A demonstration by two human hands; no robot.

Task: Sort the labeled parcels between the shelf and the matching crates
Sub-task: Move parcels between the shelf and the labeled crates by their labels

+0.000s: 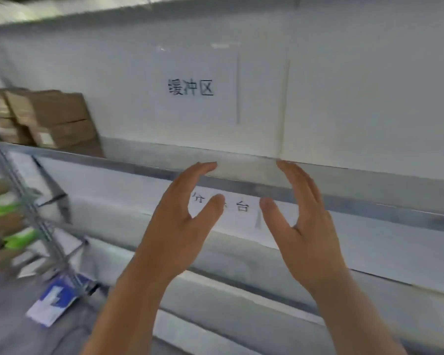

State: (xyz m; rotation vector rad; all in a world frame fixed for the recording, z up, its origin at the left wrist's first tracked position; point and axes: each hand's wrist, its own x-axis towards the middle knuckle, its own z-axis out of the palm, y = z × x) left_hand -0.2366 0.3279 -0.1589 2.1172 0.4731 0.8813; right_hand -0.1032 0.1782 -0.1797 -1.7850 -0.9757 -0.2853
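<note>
Before the grey metal shelf rail point(369, 201), two bare hands were raised side by side with palms facing each other. The left hand point(180, 213) had its fingers extended and lightly bent, thumb spread, grasping nothing; its fingertips reached up to the rail. The right hand point(305, 216) mirrored it, fingers straight and relaxed, thumb out, likewise holding nothing. Between and behind the thumbs, a white paper sign with black characters point(241, 208) was fixed to the white panel below the rail, partly hidden by the left thumb.

Above the rail, on the white back wall of the shelf point(369, 85), a second white paper sheet printed with three black characters point(191, 87) hung roughly over the hands. At the far left of that shelf level, a stack of brown cardboard parcels point(49, 116) sat against the wall, well apart from both hands; a pale label showed on the lower box, too blurred to read. No crate could be made out.

Lower left, a silver wire rack point(36, 213) stood tilted in the wide-angle view, with blurred green and white items point(3, 206) on it. Near its foot, a blue and white flat package point(54, 298) lay on the grey floor point(10, 329).
</note>
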